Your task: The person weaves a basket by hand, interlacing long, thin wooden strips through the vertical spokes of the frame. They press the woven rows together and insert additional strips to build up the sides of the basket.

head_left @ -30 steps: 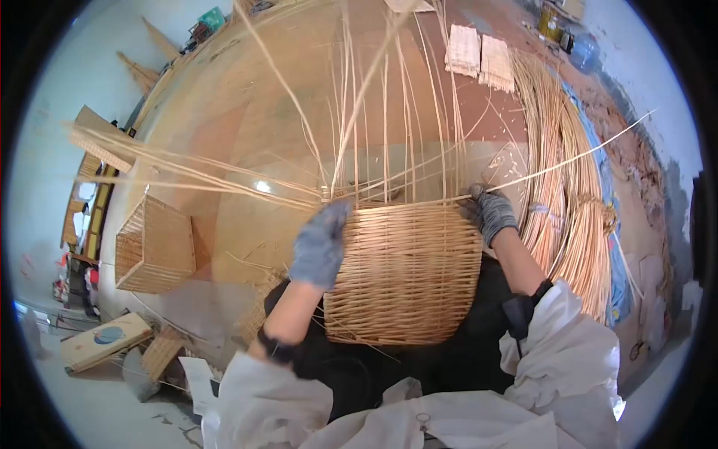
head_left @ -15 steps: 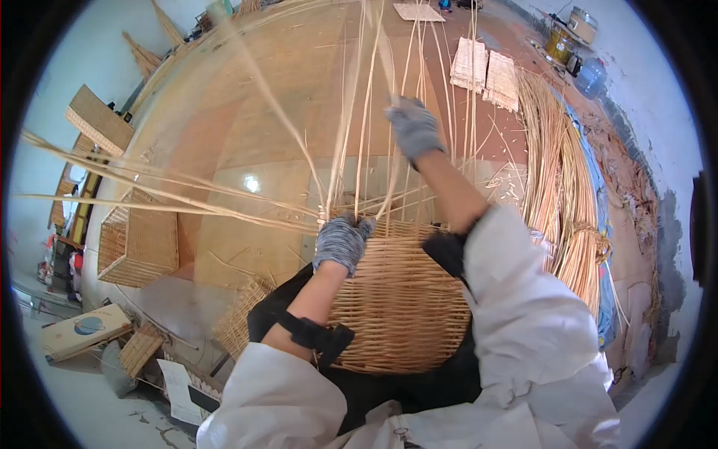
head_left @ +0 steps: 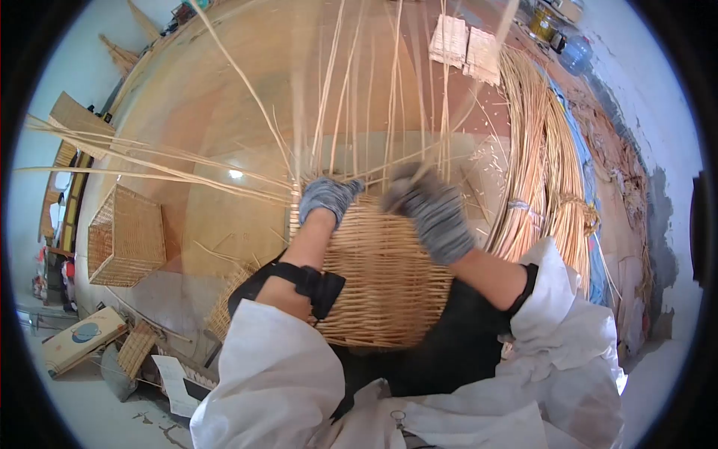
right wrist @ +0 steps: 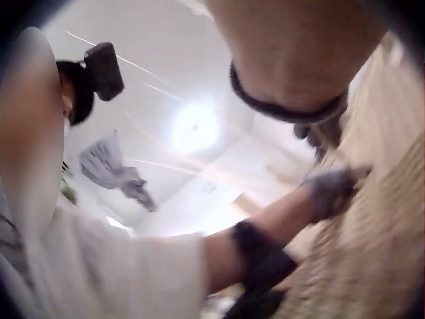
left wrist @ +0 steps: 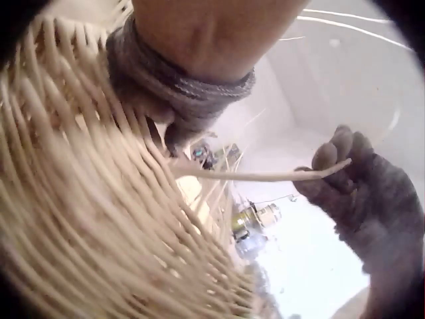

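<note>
A woven wicker basket (head_left: 385,280) rests against the lap, with tall upright stakes (head_left: 393,97) rising from its upper edge. My gloved left hand (head_left: 327,200) grips that edge near its left end; in the left wrist view its fingers curl over the weave. Close by on the right, my gloved right hand (head_left: 434,213) is blurred at the same edge. Seen from the left wrist, the right hand (left wrist: 365,193) pinches a wicker rod (left wrist: 265,176) that runs out from the basket edge. Several long rods (head_left: 172,168) stick out leftward from the left corner.
Bundles of long rods (head_left: 523,150) lie along the right on a blue sheet. Pale woven panels (head_left: 449,41) are on the floor ahead. To the left stand a finished basket (head_left: 127,236) and a flat box (head_left: 86,340). Loose scraps litter the floor.
The right hand went from the basket's right end up among the stakes, then came down to the edge beside the left hand. The left hand came to grip the edge near the left end.
</note>
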`<state>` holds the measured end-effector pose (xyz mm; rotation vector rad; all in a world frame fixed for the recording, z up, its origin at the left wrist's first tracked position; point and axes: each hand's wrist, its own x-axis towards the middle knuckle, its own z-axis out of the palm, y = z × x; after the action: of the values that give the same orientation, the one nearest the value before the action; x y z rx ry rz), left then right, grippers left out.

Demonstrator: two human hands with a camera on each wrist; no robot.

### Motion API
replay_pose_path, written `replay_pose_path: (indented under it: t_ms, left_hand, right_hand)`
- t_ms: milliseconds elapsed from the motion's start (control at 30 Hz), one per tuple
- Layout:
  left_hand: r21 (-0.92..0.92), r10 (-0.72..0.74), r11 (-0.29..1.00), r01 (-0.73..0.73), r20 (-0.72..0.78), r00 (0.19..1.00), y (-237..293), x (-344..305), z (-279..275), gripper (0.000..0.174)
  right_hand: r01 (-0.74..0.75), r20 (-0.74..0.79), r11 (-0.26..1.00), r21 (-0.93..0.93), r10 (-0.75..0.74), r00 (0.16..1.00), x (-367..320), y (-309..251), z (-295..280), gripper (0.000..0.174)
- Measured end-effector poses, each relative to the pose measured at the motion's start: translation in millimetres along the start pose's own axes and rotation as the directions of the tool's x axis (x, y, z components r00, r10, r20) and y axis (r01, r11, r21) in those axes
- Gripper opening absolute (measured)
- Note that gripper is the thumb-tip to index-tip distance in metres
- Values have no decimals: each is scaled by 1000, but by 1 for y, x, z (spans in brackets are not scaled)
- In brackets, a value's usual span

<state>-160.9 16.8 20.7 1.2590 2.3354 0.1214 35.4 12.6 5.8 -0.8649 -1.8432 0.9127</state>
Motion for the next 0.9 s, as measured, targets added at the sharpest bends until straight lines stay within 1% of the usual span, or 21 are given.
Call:
replay_pose_path:
  t_ms: [33,67,100,133,167,200,233,300,367,400,433,500,567,633,667,700,733,767,800,867,900]
  left_hand:
    - [12,3,1000,-3,60,998,2,0,-7,65]
    - [31,6,999,-10,120,993,4,-5,-12,66]
    - [45,-5,999,-1,118,993,14,-16,-19,66]
    - [23,212,977,-211,-61,975,19,-15,-10,66]
    - [34,407,911,-412,-240,881,26,-12,9,65]
    - [75,559,810,-582,-397,728,37,-18,21,65]
    - [86,449,891,-447,-13,893,52,-28,24,56]
    - [-98,444,896,-434,135,886,46,-17,40,52]
    - [-188,386,917,-351,207,899,49,-18,45,48]
    - [-181,351,929,-322,166,921,50,-21,51,48]
    - [-177,315,940,-292,118,942,53,-23,55,49]
    - [-157,237,962,-225,60,970,60,-20,57,50]
    - [-131,151,981,-141,68,986,63,-19,60,53]
    - [-29,272,961,-276,-108,956,58,-27,68,50]
    - [31,334,942,-333,-162,929,55,-35,75,50]
    - [97,393,920,-381,-214,895,51,-42,82,50]
    - [171,454,890,-424,-231,860,47,-52,85,51]
    - [243,514,853,-462,-243,822,45,-60,89,52]
    - [219,493,864,-453,-193,848,48,-60,90,53]
    - [182,453,885,-429,-118,884,52,-59,85,54]
    - [137,457,886,-443,-104,883,52,-61,82,58]
  right_hand:
    - [100,49,994,-42,-98,994,0,4,-3,19]
    - [39,53,999,15,-40,998,8,40,-14,20]
    - [-140,20,978,156,138,990,9,49,-30,22]
    - [-292,-15,905,310,312,950,13,50,-45,24]
    - [-499,-9,676,541,599,801,5,48,-65,26]
    - [-601,81,343,722,821,566,-2,44,-77,29]
    - [-611,102,360,705,801,590,-9,47,-82,25]
    - [-615,144,398,681,750,645,-12,55,-90,17]
    - [-647,149,756,101,631,761,29,65,-97,30]
    - [-431,91,876,-215,457,885,50,59,-89,33]
    - [-158,110,844,-513,247,963,76,54,-74,36]
    - [84,-82,808,-584,-162,983,117,126,-24,38]
    - [-115,-142,742,-661,27,990,123,134,-5,37]
    - [-79,56,634,-769,190,980,128,127,-25,36]
    - [68,283,585,-808,284,916,126,111,-60,34]
    - [-353,-5,926,-135,355,935,106,82,-79,28]
    - [-348,-155,645,681,591,792,67,58,-87,23]
    - [-325,-181,655,682,582,793,21,56,-87,21]
    - [-290,-213,672,681,561,800,-17,60,-90,20]
    - [-107,-7,221,969,460,888,-63,87,-100,25]
    - [-273,91,232,934,584,807,-70,82,-103,27]
